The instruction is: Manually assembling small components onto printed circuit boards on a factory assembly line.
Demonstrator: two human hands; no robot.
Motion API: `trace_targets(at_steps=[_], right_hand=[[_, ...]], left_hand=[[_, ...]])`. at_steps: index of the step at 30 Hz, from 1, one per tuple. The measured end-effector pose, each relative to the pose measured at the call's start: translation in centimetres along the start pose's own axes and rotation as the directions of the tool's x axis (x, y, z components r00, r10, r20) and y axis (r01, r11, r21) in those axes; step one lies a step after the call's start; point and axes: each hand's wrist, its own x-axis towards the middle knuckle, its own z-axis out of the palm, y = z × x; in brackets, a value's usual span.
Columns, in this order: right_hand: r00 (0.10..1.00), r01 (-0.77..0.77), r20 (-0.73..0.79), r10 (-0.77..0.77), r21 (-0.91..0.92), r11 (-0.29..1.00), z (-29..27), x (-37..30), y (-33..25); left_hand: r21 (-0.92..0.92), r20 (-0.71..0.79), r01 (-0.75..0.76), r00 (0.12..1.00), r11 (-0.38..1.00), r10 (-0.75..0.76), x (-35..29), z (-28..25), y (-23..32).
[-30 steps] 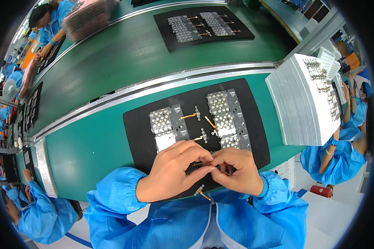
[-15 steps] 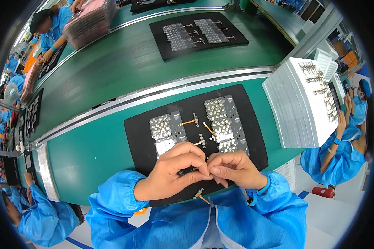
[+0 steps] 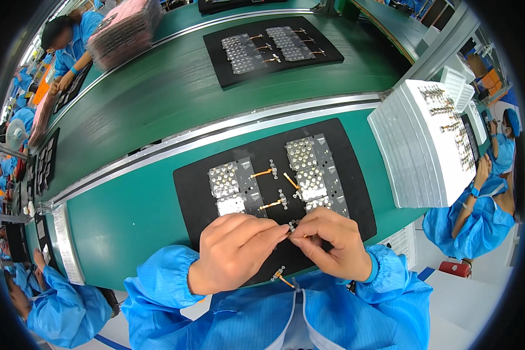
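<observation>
My left hand (image 3: pixel 233 251) and my right hand (image 3: pixel 331 242) meet over the near part of a black mat (image 3: pixel 356 175). Both are closed, fingertips pinched around a small flex cable piece (image 3: pixel 292 226); its metal end shows between them, the rest is hidden. Two groups of joined circuit boards with round metal dots, a left group (image 3: pixel 224 178) and a right group (image 3: pixel 310 175), lie beyond my hands, their near ends partly covered. Between them rest orange flex cables with metal ends, such as one flex cable (image 3: pixel 265 172). Another flex cable (image 3: pixel 282 276) lies near my body.
A tall stack of white trays (image 3: pixel 414 146) stands at the right, small parts on top. Past a metal rail (image 3: pixel 227 129), a green conveyor belt (image 3: pixel 175 87) carries another black mat (image 3: pixel 216 73) with boards. Co-workers sit at both sides. A white tray (image 3: pixel 67 245) stands at the left.
My left fingers have straightened and drawn together, and my fingertips moved slightly away from my body. A metal end now shows between them. The far mat on the belt slid left.
</observation>
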Motion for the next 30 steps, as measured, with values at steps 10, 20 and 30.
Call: trace_targets(at_steps=[10, 20, 30], right_hand=[[0.996, 0.083, 0.017, -0.082, -0.098, 0.992, -0.3, 0.3, -0.1], [0.994, 0.109, -0.018, -0.112, -0.129, 0.986, -1.0, 0.6, 0.7], [0.998, -0.045, 0.039, 0.053, -0.181, 0.983, -4.6, 2.1, -0.2]], left_hand=[[-0.322, 0.181, 0.199, 0.972, 0.925, -0.146, 0.3, -0.2, -0.4], [0.189, 0.068, 0.178, 0.979, 0.966, -0.193, 1.4, -0.7, -1.6], [0.037, 0.170, -0.085, 0.982, 0.996, 0.077, 4.9, 2.4, -0.7]])
